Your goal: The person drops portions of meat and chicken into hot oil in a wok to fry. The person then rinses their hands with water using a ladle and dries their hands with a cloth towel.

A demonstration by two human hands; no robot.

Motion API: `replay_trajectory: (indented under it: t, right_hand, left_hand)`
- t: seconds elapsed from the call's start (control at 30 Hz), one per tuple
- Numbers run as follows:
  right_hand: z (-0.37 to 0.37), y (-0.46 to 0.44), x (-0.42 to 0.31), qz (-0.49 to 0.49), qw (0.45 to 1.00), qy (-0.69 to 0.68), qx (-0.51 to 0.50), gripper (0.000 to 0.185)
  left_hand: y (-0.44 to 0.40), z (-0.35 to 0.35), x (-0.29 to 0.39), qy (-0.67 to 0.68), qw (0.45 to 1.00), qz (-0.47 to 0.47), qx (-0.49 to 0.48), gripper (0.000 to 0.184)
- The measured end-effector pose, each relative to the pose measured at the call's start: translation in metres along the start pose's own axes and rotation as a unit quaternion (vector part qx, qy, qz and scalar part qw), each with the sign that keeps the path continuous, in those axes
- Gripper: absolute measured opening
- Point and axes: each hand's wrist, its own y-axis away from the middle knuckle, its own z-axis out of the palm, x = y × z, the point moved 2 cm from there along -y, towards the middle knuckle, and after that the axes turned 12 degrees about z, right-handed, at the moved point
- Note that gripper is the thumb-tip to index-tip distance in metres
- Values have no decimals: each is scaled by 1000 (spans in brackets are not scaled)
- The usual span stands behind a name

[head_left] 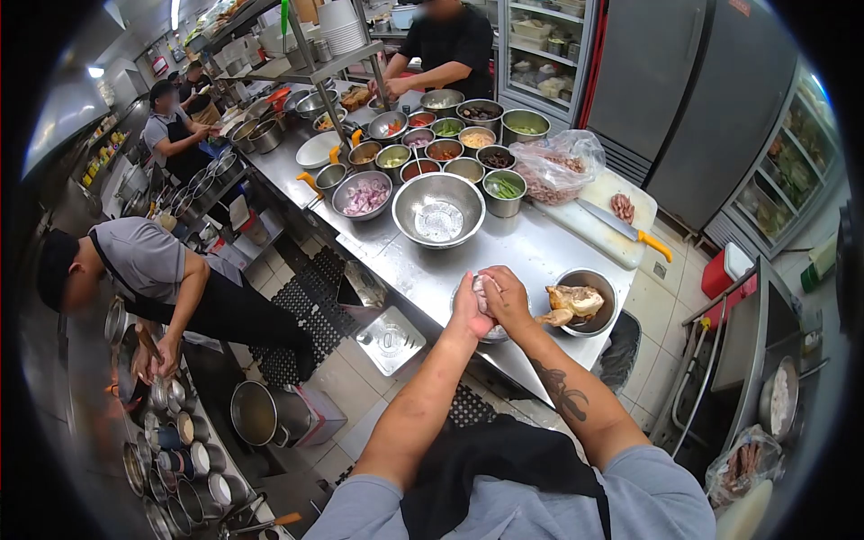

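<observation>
My left hand point(470, 308) and my right hand point(507, 299) are pressed together at the front edge of the steel table. Between the fingers shows a pale, pinkish lump point(483, 293), mostly hidden, so its kind is unclear. Under my hands is a metal bowl point(496, 334), largely covered by them. Just right of my right hand, a cooked chicken piece point(576, 304) lies in another steel bowl point(611, 319), its leg end over the rim. Beyond my hands stands a large steel mixing bowl point(438, 209) with a wet-looking bottom.
A bowl of sliced red onions point(363, 196) and several bowls of cut vegetables stand farther back. On the right, a knife point(630, 232) and chopped meat point(622, 208) lie on a white cutting board point(589, 236). A co-worker point(162, 270) bends over the left counter; others work behind.
</observation>
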Motion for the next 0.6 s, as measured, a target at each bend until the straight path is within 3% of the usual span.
replay_trajectory:
  t: [0.17,0.2,0.23,0.3,0.37,0.43,0.47,0.53,0.6]
  right_hand:
    - [-1,0,-2,-24,993,116,-23,23]
    - [1,-3,-2,-29,993,101,-50,24]
    - [2,-2,0,-28,993,86,-78,25]
    - [-7,-5,-13,91,994,-25,-60,29]
    - [-17,-20,-7,118,987,-103,-20,37]
    - [-21,-23,18,96,994,-54,-8,31]
    - [-16,-22,33,126,984,67,-110,26]
    - [-3,-14,49,154,903,284,-282,12]
    - [12,6,68,98,901,347,-243,11]
  left_hand:
    - [-40,-33,-4,-1,1000,27,4,32]
    - [-51,-45,-1,1,999,20,-33,29]
    - [-47,-42,6,-24,999,34,-10,31]
    - [-28,-25,26,-14,1000,9,-18,40]
    - [-27,-32,44,-15,998,24,-58,45]
    - [-22,-35,61,-16,997,55,-59,44]
    - [-17,-33,66,-16,997,54,-58,44]
    - [-6,-24,74,-11,994,95,-54,44]
    - [1,-17,75,-8,994,95,-55,43]
